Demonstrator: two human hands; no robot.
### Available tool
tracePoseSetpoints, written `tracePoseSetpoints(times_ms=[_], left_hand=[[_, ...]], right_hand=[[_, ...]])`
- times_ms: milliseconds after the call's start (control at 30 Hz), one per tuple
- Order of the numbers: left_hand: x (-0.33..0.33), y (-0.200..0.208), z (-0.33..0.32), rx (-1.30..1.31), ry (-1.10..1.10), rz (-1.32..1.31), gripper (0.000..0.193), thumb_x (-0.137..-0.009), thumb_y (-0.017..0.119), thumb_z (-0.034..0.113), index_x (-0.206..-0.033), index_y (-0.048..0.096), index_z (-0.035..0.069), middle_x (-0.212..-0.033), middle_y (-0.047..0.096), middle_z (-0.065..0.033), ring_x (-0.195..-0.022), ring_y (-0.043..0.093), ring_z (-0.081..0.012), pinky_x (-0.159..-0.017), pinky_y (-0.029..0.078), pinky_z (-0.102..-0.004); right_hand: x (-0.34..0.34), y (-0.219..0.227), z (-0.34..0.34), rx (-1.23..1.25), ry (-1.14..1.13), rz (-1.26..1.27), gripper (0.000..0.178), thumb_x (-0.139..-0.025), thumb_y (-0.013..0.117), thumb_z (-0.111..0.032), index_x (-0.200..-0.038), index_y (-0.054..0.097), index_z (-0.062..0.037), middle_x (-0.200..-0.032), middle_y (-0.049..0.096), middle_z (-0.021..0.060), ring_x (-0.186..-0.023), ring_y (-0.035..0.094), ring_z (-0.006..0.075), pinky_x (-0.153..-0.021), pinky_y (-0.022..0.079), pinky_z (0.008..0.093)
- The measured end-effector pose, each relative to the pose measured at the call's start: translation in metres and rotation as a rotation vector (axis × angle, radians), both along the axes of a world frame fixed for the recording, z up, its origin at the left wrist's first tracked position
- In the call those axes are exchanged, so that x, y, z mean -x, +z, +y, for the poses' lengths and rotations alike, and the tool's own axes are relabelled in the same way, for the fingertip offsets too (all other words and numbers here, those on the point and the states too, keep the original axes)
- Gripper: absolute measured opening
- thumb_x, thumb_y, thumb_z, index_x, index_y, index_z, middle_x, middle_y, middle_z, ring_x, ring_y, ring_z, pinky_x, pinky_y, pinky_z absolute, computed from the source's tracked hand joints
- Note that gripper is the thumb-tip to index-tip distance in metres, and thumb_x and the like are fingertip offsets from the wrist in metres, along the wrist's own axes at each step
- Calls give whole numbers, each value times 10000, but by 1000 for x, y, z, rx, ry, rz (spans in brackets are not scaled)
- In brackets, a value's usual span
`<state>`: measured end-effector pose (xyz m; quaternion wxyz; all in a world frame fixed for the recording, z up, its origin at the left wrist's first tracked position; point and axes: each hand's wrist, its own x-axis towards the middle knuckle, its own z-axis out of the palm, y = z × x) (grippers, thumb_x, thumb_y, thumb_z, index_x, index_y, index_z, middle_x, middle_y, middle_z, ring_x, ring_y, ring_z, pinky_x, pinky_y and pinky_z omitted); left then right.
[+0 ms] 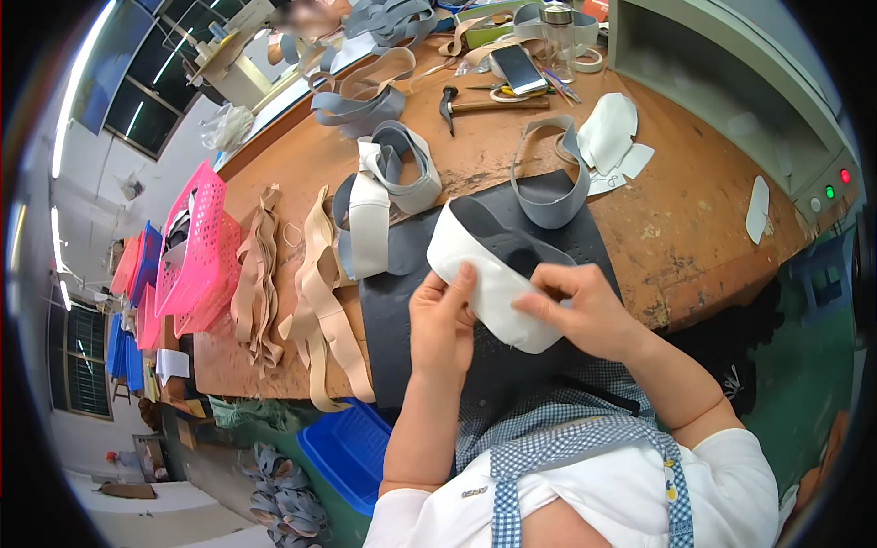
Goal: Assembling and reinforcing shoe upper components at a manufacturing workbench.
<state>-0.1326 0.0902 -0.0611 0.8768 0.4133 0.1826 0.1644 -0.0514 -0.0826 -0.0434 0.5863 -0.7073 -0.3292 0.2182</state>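
Above a black work mat [402,320], both my hands hold a curved band [502,297] of white, leather-like material, looped, with a dark grey inner side. My left hand [442,315] pinches its left part, the thumb pressed on the white face. My right hand [585,310] grips the right end, its thumb lying across the white surface. Just beyond stands a grey looped band [555,205] on the mat's far edge. Left of it, more bands in white and grey [369,228] stand curled at the mat's corner.
Tan strips [320,301] lie to the left, by a pink perforated basket [203,251]. Farther back are a hammer [493,106], a phone [519,70] and a glass jar [558,41]. White cut pieces [607,132] lie right, near a grey machine housing [731,82]. A blue bin [343,452] sits below.
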Motion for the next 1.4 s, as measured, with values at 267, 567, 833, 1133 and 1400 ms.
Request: tracePoseSetpoints(times_ms=[267,567,833,1133,1400], left_hand=[[-2,7,15,135,-57,-7,294,-972,639,175,-1178,599,-31,-1088,688,-110,-970,677,-178,-839,556,-301],[19,-6,3,-164,-227,86,406,-898,700,50,-1267,555,-36,-1168,646,-91,-1057,631,-171,-905,527,-329],[16,-12,-16,-228,74,68,320,-897,692,6,-1198,600,-51,-1030,658,-69,-939,636,-130,-870,526,-282],[24,-25,13,-4,93,8,128,-928,669,60,-1044,655,9,-993,695,-54,-874,672,-135,-766,558,-264],[28,-25,14,136,21,29,241,-961,650,153,-1148,621,5,-1028,700,-77,-887,672,-144,-822,541,-273]], right_hand=[[-12,-8,23,-103,-100,-19,315,-947,685,-243,-768,612,5,-639,542,-26,-603,437,26,-512,368,227],[-12,-20,49,-126,-282,-260,374,-976,639,-271,-740,581,14,-574,495,47,-542,410,62,-480,361,265],[-6,-32,68,-104,-364,-363,415,-990,616,-283,-709,555,17,-536,494,59,-502,397,82,-461,351,283],[-20,-47,64,-345,-44,589,481,-1050,470,-410,-748,596,-57,-666,567,-35,-590,486,42,-538,393,218],[6,-38,44,-90,33,192,268,-1001,590,-238,-844,576,-21,-683,568,2,-640,478,25,-559,397,225]])
